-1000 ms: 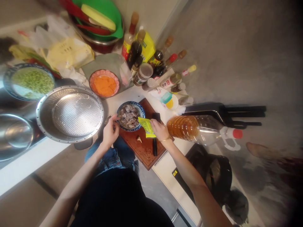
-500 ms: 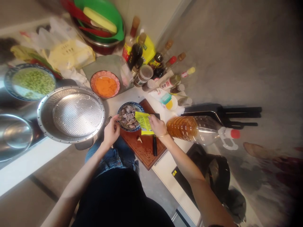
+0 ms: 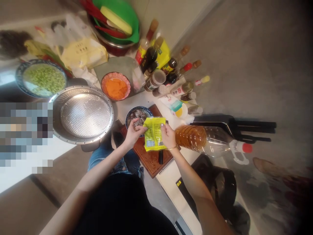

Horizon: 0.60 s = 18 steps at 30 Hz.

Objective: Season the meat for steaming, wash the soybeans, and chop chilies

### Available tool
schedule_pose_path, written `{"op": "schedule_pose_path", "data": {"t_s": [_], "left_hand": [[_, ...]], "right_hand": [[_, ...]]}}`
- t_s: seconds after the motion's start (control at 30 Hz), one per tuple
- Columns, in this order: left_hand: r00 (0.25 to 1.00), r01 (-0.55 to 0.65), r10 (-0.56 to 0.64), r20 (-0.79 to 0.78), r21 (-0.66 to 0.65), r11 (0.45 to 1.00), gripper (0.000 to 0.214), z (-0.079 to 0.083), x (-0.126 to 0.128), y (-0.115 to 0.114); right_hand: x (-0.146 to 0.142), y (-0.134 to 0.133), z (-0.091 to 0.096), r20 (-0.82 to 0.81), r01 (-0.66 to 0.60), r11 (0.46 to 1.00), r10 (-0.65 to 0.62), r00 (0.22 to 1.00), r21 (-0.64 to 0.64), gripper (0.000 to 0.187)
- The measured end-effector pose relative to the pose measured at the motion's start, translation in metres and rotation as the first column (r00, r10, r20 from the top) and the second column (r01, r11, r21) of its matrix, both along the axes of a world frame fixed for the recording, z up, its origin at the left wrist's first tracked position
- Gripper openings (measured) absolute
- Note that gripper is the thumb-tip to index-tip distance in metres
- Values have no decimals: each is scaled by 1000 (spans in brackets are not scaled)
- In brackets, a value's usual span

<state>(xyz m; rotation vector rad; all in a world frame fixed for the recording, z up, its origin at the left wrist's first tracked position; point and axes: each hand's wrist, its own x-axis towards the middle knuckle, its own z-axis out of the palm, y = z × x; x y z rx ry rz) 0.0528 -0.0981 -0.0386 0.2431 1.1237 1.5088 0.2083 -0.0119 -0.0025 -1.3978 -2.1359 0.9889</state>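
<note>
My right hand [image 3: 168,135] grips a yellow printed packet [image 3: 154,138] by its right side, the thumb lying on its face. At the packet's left edge, my left hand [image 3: 134,132] is closed with thumb and finger touching it. Behind the packet, partly covered by it, is a blue-rimmed bowl [image 3: 133,111] of greyish chopped meat pieces. Both hands are above a brown cutting board [image 3: 149,163]. On the board lies a knife whose black handle [image 3: 160,157] shows below the packet; its blade is mostly hidden.
A large perforated steel pot [image 3: 83,114] stands left, near a plate of chopped green vegetable [image 3: 45,78] and a bowl of orange slices [image 3: 115,86]. Several sauce bottles [image 3: 149,57] crowd the back. An oil jug [image 3: 207,138] is on the right.
The packet has turned broad face up and moved closer to me. My left hand has moved right, from the bowl's edge to the packet's left edge.
</note>
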Motion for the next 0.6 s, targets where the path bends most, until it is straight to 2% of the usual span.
{"op": "schedule_pose_path", "data": {"t_s": [0.13, 0.23, 0.3, 0.43, 0.6], "left_hand": [[999, -39, 41, 35, -54, 998, 65, 2, 2, 0], [998, -59, 57, -33, -53, 997, 64, -3, 5, -1], [995, -55, 51, -85, -40, 998, 73, -6, 8, 0], [988, -12, 12, -157, 6, 1000, 92, -12, 8, -1], [932, 10, -35, -361, -71, 997, 85, -17, -7, -17]], "right_hand": [[1, -7, -3, -23, 29, 998, -31, 999, -62, 39], [1, -10, -1, -2, 17, 998, -17, 1000, -66, 38], [-1, -11, 2, 23, 17, 999, -16, 1000, -46, 37], [-5, -8, 6, 161, 6, 994, -23, 987, 107, 37], [-6, 4, -1, 376, -150, 932, 16, 926, 330, 40]]}}
